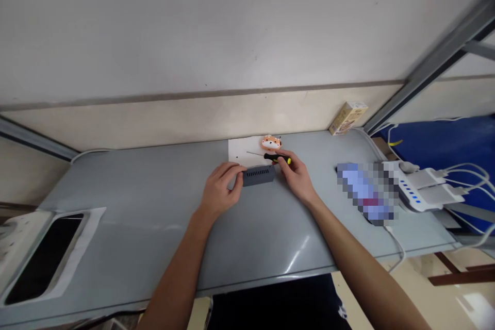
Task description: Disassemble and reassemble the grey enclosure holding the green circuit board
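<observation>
A dark grey box with a row of vent slots (259, 175) stands on the grey desk in front of me. My left hand (222, 185) grips its left end between thumb and fingers. In my right hand (294, 172) is a black and yellow screwdriver (274, 157), its thin shaft pointing left above a white sheet of paper (240, 148). That hand is close to the box's right end; whether it touches the box I cannot tell. Just behind the screwdriver sits an orange and white animal-faced case (271, 143). A small dark speck lies on the paper.
To the right are a pixelated phone-like object (361, 191) on a cable and a white power strip (415, 188) with plugs. A small carton (347, 118) stands by the wall. A black-screened tablet or phone (46, 258) lies at the left. Metal posts flank the desk (135, 227).
</observation>
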Motion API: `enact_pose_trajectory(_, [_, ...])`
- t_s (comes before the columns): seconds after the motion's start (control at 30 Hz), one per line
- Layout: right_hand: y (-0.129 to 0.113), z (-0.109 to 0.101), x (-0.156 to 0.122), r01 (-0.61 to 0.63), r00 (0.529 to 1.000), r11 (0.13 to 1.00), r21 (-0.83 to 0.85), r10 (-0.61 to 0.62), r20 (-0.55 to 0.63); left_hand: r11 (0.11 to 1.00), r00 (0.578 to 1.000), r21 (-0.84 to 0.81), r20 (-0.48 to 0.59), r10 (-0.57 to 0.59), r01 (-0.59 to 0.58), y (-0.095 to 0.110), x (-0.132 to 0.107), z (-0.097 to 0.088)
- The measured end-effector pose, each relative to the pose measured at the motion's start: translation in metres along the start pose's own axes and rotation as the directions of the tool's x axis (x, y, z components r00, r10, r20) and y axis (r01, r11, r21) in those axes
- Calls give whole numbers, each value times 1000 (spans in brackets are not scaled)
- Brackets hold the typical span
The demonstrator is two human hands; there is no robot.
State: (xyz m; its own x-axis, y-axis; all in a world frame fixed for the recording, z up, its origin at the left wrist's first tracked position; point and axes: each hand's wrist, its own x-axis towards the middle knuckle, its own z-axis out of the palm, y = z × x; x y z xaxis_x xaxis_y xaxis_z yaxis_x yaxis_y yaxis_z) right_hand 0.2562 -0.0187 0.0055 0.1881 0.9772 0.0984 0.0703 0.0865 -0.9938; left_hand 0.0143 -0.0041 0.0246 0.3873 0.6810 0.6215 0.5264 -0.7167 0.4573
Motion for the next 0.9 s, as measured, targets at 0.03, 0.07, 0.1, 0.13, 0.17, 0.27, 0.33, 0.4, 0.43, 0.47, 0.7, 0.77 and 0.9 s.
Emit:
enact_pose_trajectory(0.03, [0,0,0,1,1000,1000,6,-1,-2,1000,1000,4,4,6,-6,0,0,0])
enact_pose_trajectory(0.07, [-1,0,0,-4,1000,1000,12,4,-2,1000,1000,5,3,8,-8,-1,-1,1])
enact_pose_trajectory(0.1, [-1,0,-1,-10,1000,1000,15,10,-2,1000,1000,4,-1,4,-4,-2,-1,1])
enact_pose_trajectory(0.13, [-1,0,-1,-17,1000,1000,12,17,-1,1000,1000,5,-11,-4,4,-4,-1,0])
enact_pose_trajectory(0.17, [-1,0,-1,-20,1000,1000,3,20,-3,1000,1000,11,-24,-17,18,-7,-1,0])
enact_pose_trajectory(0.27, [1,-1,-1,-38,999,999,-37,38,-3,994,996,76,-49,-75,78,-16,-1,-1])
enact_pose_trajectory(0.33, [4,-1,-2,-54,998,997,-60,55,13,983,994,148,-17,-110,112,-23,-2,0])
enact_pose_trajectory(0.4, [5,-1,-2,-61,997,995,-76,64,41,969,989,207,29,-143,134,-27,-3,1])
enact_pose_trajectory(0.43, [4,-1,-2,-57,997,995,-85,62,56,963,985,226,51,-162,146,-29,-3,2])
enact_pose_trajectory(0.47, [4,-1,-3,-51,996,994,-95,58,72,957,980,241,70,-184,162,-30,-4,3])
enact_pose_trajectory(0.7, [5,2,-3,-38,988,985,-169,62,139,973,980,126,-7,-196,196,-21,-1,3])
enact_pose_trajectory(0.77, [7,4,-3,-39,986,984,-175,66,154,988,988,77,-79,-130,136,-11,0,3])
enact_pose_trajectory(0.9, [7,5,-2,-17,986,990,-137,40,164,995,999,99,-43,20,-16,15,1,6])
